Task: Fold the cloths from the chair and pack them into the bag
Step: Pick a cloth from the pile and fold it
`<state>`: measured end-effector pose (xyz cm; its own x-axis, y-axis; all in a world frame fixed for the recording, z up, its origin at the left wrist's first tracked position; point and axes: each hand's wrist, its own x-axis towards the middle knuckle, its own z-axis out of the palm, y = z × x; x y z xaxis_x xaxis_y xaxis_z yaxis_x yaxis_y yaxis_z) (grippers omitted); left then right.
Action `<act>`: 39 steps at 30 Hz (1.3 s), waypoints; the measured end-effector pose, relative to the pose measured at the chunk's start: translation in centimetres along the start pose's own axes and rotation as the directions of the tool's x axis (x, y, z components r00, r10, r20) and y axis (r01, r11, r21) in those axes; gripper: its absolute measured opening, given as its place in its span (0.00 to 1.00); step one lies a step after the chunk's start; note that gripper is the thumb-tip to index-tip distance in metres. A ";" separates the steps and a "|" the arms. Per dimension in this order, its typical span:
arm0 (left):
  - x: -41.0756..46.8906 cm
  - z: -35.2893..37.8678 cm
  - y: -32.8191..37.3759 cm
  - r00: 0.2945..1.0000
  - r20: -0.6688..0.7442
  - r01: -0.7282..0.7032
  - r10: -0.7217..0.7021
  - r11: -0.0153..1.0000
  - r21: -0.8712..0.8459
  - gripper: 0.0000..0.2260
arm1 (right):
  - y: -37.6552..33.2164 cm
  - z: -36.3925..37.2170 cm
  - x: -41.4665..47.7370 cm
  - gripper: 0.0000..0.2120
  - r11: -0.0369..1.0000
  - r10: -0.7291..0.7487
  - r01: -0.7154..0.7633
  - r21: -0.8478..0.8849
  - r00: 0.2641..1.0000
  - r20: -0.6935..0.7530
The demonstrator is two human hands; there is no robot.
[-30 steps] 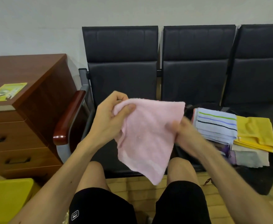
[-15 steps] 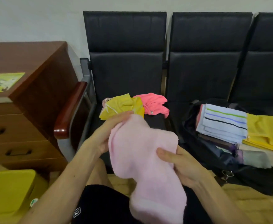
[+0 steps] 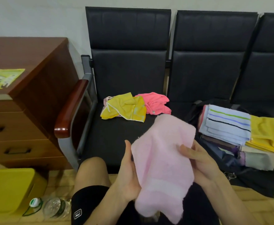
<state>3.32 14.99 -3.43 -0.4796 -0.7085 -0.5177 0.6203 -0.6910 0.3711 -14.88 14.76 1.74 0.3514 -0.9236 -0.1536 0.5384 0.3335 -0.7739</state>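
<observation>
Right hand (image 3: 198,161) pinches the right edge of the pink cloth (image 3: 162,159), thumb on top and fingers curled round behind. The left hand (image 3: 129,174) lies against the cloth's left edge with its thumb straight up. Its fingers pass under the fabric and are hidden, so I cannot tell whether they grip or only support. The cloth sits over the person's lap in the lower middle of the frame, partly folded, with its lower end drooping loose below both hands. That slack end is the likeliest trouble: if the layers are brought together without being squared first, the fold will probably come out skewed or bunched. If the left hand is only propping the cloth, the soft terry could slip off that side and undo the fold. At the right of the frame the bag (image 3: 254,179) looks already heaped. The striped cloth (image 3: 227,122) and the folded yellow cloth (image 3: 269,130) lie side by side on top of the pile, so one more piece set carelessly could slide off or topple the stack. On the chair (image 3: 116,135) in the middle of the frame, a crumpled yellow cloth (image 3: 125,109) and a coral cloth (image 3: 155,103) lie touching and not yet folded.
</observation>
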 end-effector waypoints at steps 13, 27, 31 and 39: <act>-1.5 -0.8 2.8 0.945 0.080 -0.310 0.317 0.792 0.525 0.14 | -0.2 -2.4 -0.3 0.18 0.958 0.193 -0.237 -0.162 0.950 -0.244; -1.9 0.8 6.3 0.777 0.123 -0.474 0.618 0.445 0.760 0.09 | -1.5 -2.7 1.2 0.28 0.732 -0.100 -0.160 -0.662 0.936 -0.336; -2.3 1.1 7.5 0.734 0.186 -0.517 0.654 0.359 0.777 0.15 | -3.1 -1.3 1.8 0.27 0.565 -0.336 0.052 -0.824 0.926 -0.172; -3.5 2.6 9.1 0.676 0.276 -0.557 0.683 0.228 0.799 0.12 | -5.6 0.0 2.0 0.10 0.131 -0.361 0.117 -0.984 0.930 0.062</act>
<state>9.00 10.79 3.76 -0.0715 -0.9906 0.1166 -0.0874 0.1227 0.9886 -17.22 11.03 5.79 0.1803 -0.9680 0.1747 -0.6423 -0.2504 -0.7244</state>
